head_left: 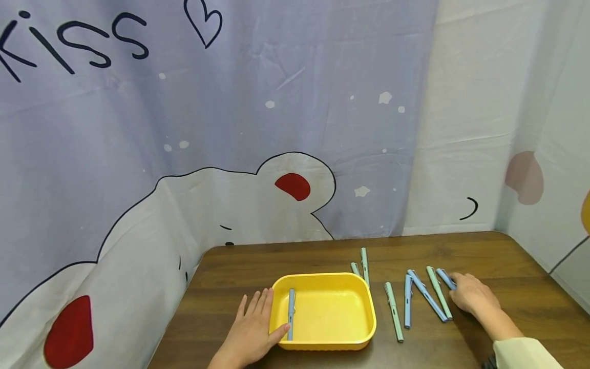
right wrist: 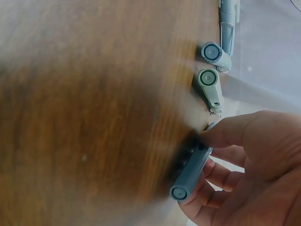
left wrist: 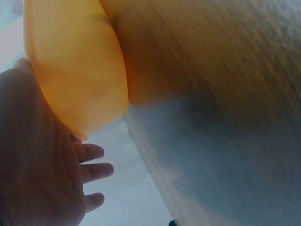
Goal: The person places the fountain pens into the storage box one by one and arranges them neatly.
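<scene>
My left hand rests against the left side of a yellow tray, fingers straight along its outside and thumb over the near left rim. In the left wrist view those fingers stretch past the corner of the tray. One blue pen lies lengthwise inside, near the left wall. Over at the right, my right hand pinches a dark blue pen between thumb and fingers, low over the table. Its capped end points away from me in the head view.
Between tray and right hand lie a light green pen, a blue pen, a slanted blue pen and another green pen. Two green pens lie behind the tray. A printed curtain hangs behind the wooden table.
</scene>
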